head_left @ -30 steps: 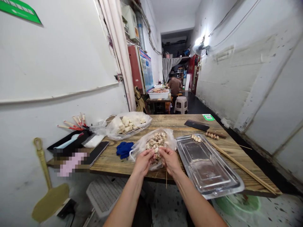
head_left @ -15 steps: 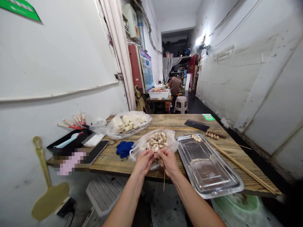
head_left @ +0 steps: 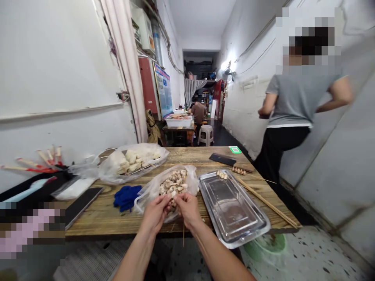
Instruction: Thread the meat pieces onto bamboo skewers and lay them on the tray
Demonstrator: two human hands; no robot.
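Observation:
My left hand (head_left: 155, 212) pinches a pale piece of food at the near edge of a clear plastic bag (head_left: 146, 191) full of such pieces (head_left: 173, 182). My right hand (head_left: 189, 208) grips a thin bamboo skewer (head_left: 183, 236) whose end points down past the table edge. Both hands meet fingertip to fingertip over the bag. A steel tray (head_left: 234, 207) lies just right of my right hand, with one loaded skewer (head_left: 222, 174) at its far end.
A second bag of pale blocks (head_left: 131, 160), a blue cloth (head_left: 126, 196) and a black phone (head_left: 82, 201) lie to the left. Loose bamboo skewers (head_left: 265, 201) and a cleaver (head_left: 222, 159) lie on the right. A person in grey (head_left: 290, 113) walks past on the right.
The view has shifted right and a person in a grey shirt has come into view beside the table. My hands stay together at the bag with the skewer.

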